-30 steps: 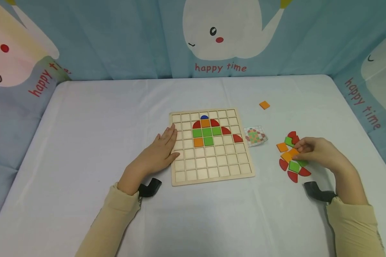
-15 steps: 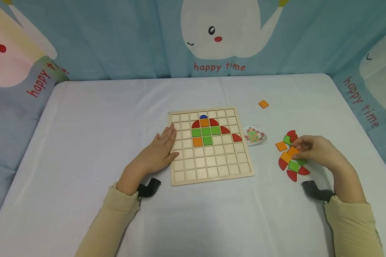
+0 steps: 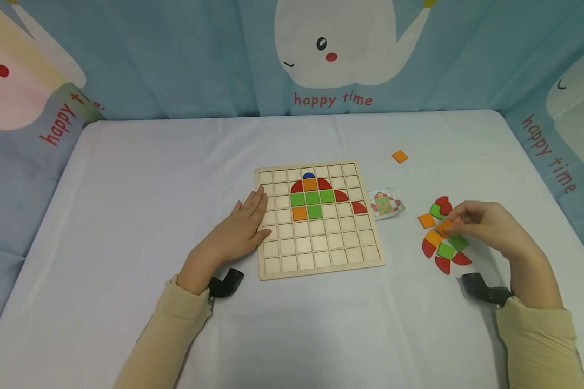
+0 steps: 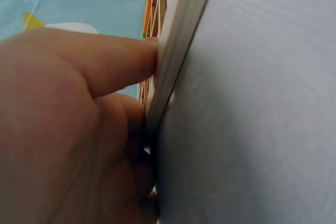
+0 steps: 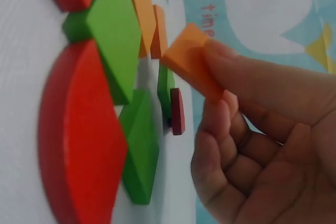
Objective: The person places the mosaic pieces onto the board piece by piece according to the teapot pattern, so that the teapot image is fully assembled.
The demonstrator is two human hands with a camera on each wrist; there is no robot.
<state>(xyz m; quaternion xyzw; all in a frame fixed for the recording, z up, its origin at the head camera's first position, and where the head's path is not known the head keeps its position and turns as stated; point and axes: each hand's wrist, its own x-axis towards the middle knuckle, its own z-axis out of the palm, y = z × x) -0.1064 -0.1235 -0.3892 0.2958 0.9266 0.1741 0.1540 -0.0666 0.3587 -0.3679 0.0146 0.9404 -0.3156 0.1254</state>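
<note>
My right hand [image 3: 493, 229] pinches an orange square tile [image 5: 190, 59] between thumb and fingertips, raised above the loose pieces in the right wrist view. Below it lie green square tiles [image 3: 446, 250] and red quarter-round tiles [image 3: 443, 265], plus other orange squares [image 3: 426, 220]. My left hand [image 3: 236, 232] lies along the left edge of a wooden grid board [image 3: 333, 243], its fingers straight and touching the rim. In the board's upper cells sit green, orange and red tiles and a blue half-round tile [image 3: 309, 175].
A small patterned card [image 3: 386, 204] lies at the board's right edge. One orange square [image 3: 400, 156] lies alone farther back. A blue curtain [image 3: 175, 59] stands behind the white-covered table [image 3: 151, 178]. A black wrist-worn device [image 3: 484, 289] sits under the right wrist.
My right hand has picked an orange square out of the pile and raised it slightly, uncovering more of the green tile beneath. The left hand stays at the board's edge.
</note>
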